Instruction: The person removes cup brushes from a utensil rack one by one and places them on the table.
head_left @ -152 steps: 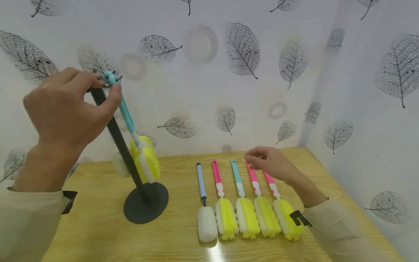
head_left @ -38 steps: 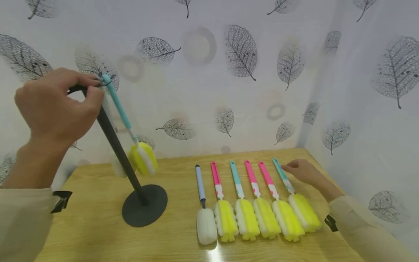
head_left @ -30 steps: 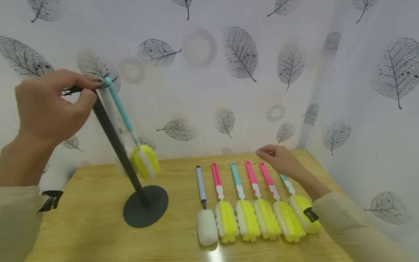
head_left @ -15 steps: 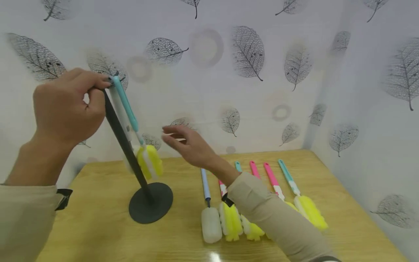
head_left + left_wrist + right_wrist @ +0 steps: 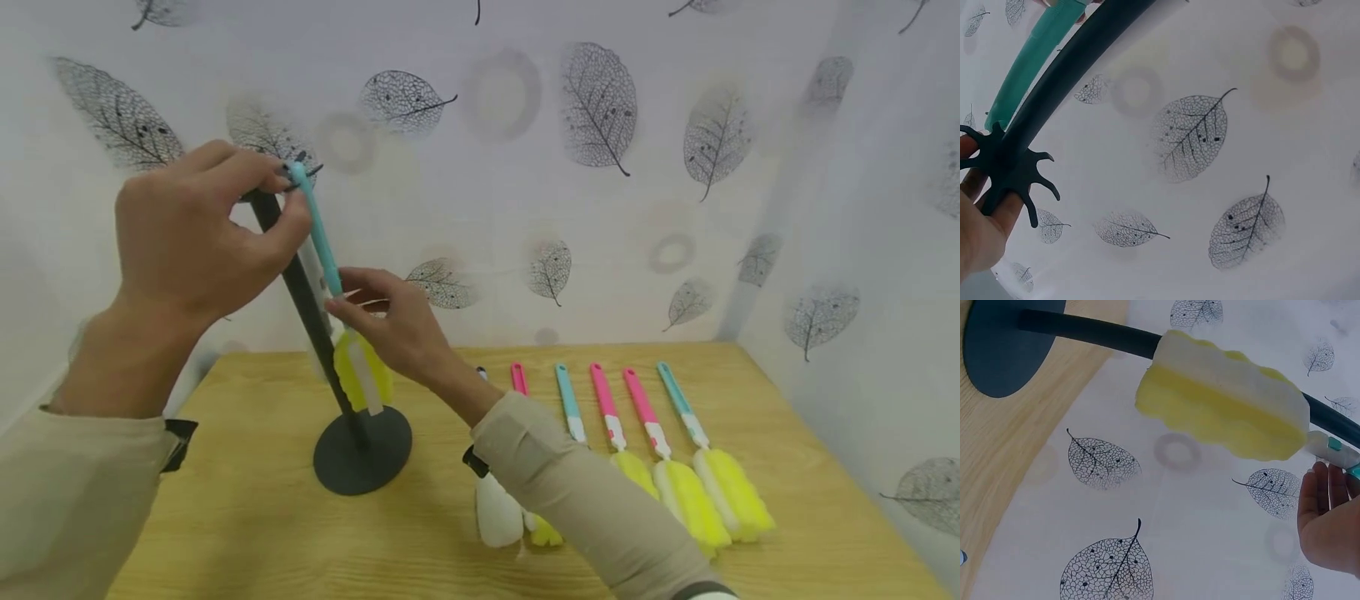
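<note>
My left hand (image 5: 198, 225) grips the hooked top of a black stand (image 5: 300, 292); in the left wrist view its fingers (image 5: 1007, 212) lie against the curved hooks (image 5: 1007, 169). From a hook hangs a sponge bottle brush with a teal handle (image 5: 321, 233) and a yellow and white sponge head (image 5: 1222, 400), close beside the post. My right hand (image 5: 405, 325) pinches this brush at the lower handle, near its white neck (image 5: 1329, 445). The stand's round base (image 5: 363, 454) sits on the table.
Right of the stand, several bottle brushes lie side by side on the wooden table (image 5: 247, 500), handles away from me. Pink (image 5: 603, 396) and teal handles (image 5: 677, 396) show, plus a white head (image 5: 498, 512). My right forearm covers some. A leaf-patterned curtain (image 5: 480, 192) hangs behind.
A teal-handled brush has joined the row's right end since the oldest frame. My right hand has moved from there leftward to the hanging brush. The left hand has stayed at the stand's top.
</note>
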### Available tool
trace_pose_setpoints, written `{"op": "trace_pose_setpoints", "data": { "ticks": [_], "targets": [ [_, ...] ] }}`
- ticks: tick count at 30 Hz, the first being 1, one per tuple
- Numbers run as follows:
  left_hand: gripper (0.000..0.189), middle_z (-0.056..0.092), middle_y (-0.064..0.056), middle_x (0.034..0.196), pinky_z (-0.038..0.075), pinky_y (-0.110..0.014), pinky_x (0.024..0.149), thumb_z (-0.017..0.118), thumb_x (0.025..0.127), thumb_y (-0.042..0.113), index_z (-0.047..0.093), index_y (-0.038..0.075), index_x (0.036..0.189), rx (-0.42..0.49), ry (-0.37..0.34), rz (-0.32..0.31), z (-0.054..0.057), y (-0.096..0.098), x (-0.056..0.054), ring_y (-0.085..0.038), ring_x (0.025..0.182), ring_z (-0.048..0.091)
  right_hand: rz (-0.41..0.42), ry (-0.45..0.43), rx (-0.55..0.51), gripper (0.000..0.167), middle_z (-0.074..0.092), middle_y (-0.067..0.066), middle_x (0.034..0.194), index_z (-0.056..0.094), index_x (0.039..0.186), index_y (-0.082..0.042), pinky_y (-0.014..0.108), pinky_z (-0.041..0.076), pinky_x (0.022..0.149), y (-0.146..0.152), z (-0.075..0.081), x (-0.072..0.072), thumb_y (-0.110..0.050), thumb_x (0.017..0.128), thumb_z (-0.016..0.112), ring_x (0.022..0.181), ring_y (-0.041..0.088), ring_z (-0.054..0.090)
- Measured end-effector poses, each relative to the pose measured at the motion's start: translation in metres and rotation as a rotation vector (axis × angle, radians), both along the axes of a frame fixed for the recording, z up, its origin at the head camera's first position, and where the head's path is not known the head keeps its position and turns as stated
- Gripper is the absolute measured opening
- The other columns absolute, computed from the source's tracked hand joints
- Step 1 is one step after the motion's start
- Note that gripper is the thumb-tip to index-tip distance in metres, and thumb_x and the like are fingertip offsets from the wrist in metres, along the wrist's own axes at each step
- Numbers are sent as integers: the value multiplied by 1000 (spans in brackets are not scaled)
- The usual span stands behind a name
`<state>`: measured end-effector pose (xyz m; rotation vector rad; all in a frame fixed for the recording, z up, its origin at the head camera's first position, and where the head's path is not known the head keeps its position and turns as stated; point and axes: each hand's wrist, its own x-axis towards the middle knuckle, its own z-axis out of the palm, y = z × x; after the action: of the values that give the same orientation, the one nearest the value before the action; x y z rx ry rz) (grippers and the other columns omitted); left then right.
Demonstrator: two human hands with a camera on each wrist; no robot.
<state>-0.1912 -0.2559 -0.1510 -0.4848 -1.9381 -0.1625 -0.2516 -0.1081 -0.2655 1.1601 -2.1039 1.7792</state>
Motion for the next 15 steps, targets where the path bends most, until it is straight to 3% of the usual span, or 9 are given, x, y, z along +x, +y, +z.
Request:
{"op": "trace_pose_setpoints", "data": {
  "ticks": [5,10,13,15],
  "targets": [
    [45,68,-17,85,34,-43,47,45,88,34,69,-4,88,0,14,3,0,2,-1,-34,58,59,-9,19,-8,33,67,3,103,61,122,-4,19,49,78,3,5,-1,-18,92,63,87,2,61],
    [51,64,-18,78,32,-45,44,43,90,41,66,-3,85,-20,40,46,-3,4,-4,-34,54,54,-32,8,-83,31,66,2,101,61,117,-3,23,50,78,19,8,-4,-18,91,65,85,6,62],
    [55,63,-19,77,31,-47,44,43,92,47,65,-2,82,-17,57,89,-5,5,-6,-35,55,53,-69,-54,-88,31,65,2,101,61,115,-4,26,51,77,36,4,-7,-20,90,67,85,12,63],
    [54,63,-19,77,30,-47,44,44,94,47,65,-2,82,1,63,119,-6,6,-7,-36,56,54,-104,-131,-32,31,64,2,100,62,113,-5,26,51,75,47,-5,-9,-24,89,67,85,14,64]
  ]
}}
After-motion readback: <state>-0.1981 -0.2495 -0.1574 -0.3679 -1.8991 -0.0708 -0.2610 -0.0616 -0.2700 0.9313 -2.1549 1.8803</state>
